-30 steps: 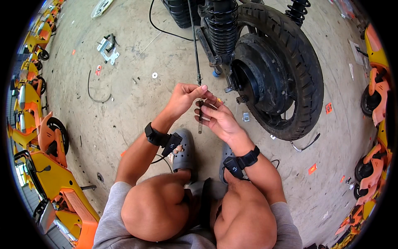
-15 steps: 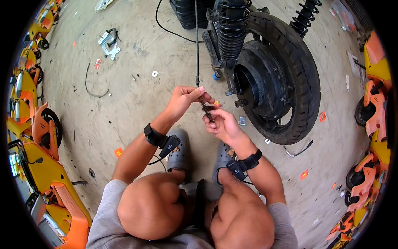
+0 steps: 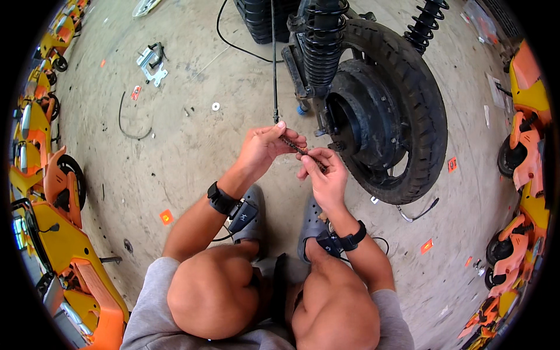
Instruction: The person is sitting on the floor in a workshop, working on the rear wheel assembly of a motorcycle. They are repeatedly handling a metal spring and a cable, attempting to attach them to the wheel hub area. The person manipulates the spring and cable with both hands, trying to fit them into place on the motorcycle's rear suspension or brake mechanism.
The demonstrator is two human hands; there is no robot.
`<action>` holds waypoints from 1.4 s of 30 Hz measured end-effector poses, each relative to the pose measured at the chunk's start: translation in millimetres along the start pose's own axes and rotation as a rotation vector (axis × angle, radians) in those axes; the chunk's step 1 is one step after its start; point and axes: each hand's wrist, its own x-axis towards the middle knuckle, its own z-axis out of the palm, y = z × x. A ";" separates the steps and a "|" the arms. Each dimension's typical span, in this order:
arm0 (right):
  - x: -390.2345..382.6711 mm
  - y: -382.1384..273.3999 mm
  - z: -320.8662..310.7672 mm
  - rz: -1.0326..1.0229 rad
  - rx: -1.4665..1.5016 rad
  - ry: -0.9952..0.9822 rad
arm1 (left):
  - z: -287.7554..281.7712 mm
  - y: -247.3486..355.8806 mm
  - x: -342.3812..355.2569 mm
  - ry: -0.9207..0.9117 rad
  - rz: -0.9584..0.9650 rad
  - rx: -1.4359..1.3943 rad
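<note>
A black brake cable point(image 3: 275, 76) runs down from the top of the view to my left hand point(image 3: 263, 146). Thumb and fingers of that hand are closed around its lower end, just below a dark metal fitting. From there a thin, dark coil spring point(image 3: 294, 146) slants down to the right. My right hand point(image 3: 328, 178) pinches the spring's lower end between thumb and fingers, which partly hide it. Beside my right hand stands a black wheel point(image 3: 429, 111) with a hub and a sprung shock absorber point(image 3: 324, 46).
On the concrete floor lie a metal bracket point(image 3: 153, 67), a bent black hose point(image 3: 121, 116), a washer point(image 3: 216, 107) and orange stickers point(image 3: 166, 217). Behind the cable is a black crate point(image 3: 254, 20). Yellow-orange scooters point(image 3: 55, 239) line both sides.
My right hand has shifted right and slightly up with the spring's end, so the spring now slants more sideways. My left hand keeps its hold on the cable's end.
</note>
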 end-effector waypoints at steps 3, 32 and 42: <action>-0.5 -7.6 4.4 -0.136 -0.119 0.019 | 5.5 -1.2 -0.2 0.008 -0.038 -0.079; 15.6 1.3 26.5 -0.217 -0.318 0.072 | 9.9 -1.3 -3.5 -0.048 -0.089 -0.241; 18.3 -11.0 28.2 -0.367 -0.647 0.093 | 0.9 -3.8 1.1 -0.076 -0.044 -0.171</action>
